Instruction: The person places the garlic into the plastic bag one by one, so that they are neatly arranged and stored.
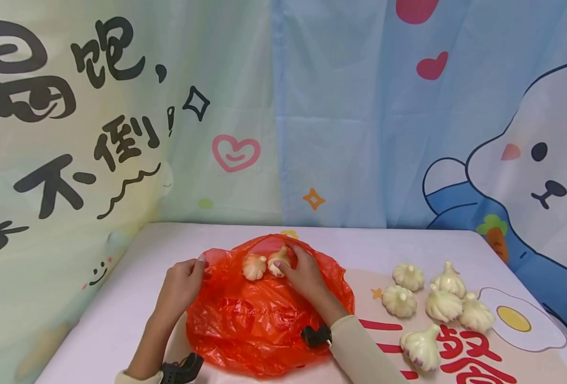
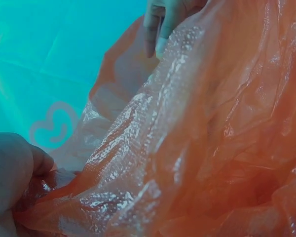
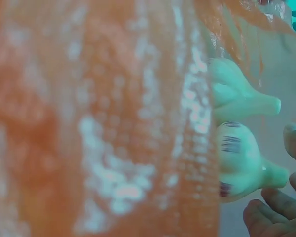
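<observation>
Behind red bag (image 1: 252, 325), “不倒” lettering (image 1: 84, 177)

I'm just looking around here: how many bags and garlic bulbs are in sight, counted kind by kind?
Red plastic bag: 1
Garlic bulbs at the bag's opening: 2
Loose garlic bulbs to the right of the bag: 6
Total in sight: 9
</observation>
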Tool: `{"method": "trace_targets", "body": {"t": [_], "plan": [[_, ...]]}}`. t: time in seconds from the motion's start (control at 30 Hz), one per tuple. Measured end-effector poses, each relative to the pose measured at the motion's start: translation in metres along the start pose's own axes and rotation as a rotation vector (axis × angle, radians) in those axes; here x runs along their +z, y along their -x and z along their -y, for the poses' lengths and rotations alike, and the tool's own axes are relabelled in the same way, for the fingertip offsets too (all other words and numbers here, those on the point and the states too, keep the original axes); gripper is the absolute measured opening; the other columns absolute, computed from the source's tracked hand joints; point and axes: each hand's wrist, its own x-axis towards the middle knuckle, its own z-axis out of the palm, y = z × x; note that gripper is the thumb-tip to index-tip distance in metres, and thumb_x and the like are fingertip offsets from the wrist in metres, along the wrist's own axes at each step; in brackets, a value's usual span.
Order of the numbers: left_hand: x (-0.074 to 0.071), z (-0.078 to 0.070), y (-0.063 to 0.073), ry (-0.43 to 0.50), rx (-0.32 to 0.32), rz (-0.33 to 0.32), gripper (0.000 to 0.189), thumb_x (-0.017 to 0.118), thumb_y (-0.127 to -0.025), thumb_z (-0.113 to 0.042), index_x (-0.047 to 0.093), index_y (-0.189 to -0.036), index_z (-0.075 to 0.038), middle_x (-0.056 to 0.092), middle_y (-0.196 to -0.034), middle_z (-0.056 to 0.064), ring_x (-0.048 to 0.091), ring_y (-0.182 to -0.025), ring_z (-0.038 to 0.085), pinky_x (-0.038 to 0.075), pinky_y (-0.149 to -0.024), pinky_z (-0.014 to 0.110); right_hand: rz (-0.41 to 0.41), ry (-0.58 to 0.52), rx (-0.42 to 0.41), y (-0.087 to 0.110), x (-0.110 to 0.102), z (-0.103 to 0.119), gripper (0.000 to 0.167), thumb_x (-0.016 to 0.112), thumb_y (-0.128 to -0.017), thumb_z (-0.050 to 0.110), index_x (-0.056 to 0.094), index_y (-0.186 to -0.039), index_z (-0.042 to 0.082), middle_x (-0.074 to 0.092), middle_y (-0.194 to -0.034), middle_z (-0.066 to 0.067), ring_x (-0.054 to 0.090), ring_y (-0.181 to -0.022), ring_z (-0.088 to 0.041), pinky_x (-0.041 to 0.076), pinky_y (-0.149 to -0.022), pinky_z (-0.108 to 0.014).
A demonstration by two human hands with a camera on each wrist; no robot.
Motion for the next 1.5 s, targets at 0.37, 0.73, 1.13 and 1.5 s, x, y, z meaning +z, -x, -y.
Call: {"method": "trace_targets", "body": {"t": [0.37, 0.73, 1.13, 1.5], "plan": [[0.000, 0.002, -0.001, 0.005, 0.004, 0.005, 0.042, 0.042, -0.104, -0.031, 0.070, -0.091, -0.002, 0.063, -0.072, 0.009, 0.053, -0.064, 0.023, 0.049, -0.057, 0.029, 0.003, -0.012, -0.188, 0.007, -0.012, 0.013, 0.053, 0.073, -0.088, 0.020, 0.054, -0.137, 0.009, 0.057, -0.134, -0.007, 0.051, -0.124, -0.027, 0.044, -0.098, -0.045], [-0.001, 0.000, -0.001, 0.008, 0.012, 0.009, 0.044, 0.042, -0.105, -0.032, 0.070, -0.094, 0.000, 0.063, -0.072, 0.008, 0.053, -0.065, 0.021, 0.048, -0.057, 0.029, 0.004, -0.024, -0.311, 0.021, -0.027, 0.023, 0.043, 0.073, -0.088, 0.016, 0.061, -0.130, 0.012, 0.061, -0.128, -0.003, 0.053, -0.122, -0.024, 0.043, -0.099, -0.045], [0.000, 0.003, -0.002, -0.003, 0.009, 0.002, 0.042, 0.042, -0.105, -0.031, 0.070, -0.096, -0.001, 0.063, -0.073, 0.008, 0.054, -0.065, 0.022, 0.049, -0.058, 0.029, 0.055, -0.007, -0.366, 0.040, -0.051, 0.020, 0.025, 0.072, -0.088, 0.010, 0.070, -0.113, 0.005, 0.066, -0.122, -0.007, 0.057, -0.119, -0.021, 0.043, -0.099, -0.042], [0.001, 0.004, -0.003, 0.003, 0.008, 0.011, 0.043, 0.042, -0.105, -0.032, 0.070, -0.096, -0.001, 0.064, -0.073, 0.008, 0.054, -0.064, 0.022, 0.049, -0.057, 0.029, 0.080, -0.036, -0.366, 0.059, -0.074, 0.012, 0.026, 0.073, -0.087, 0.010, 0.070, -0.112, 0.017, 0.069, -0.111, 0.002, 0.064, -0.106, -0.018, 0.051, -0.088, -0.036]]}}
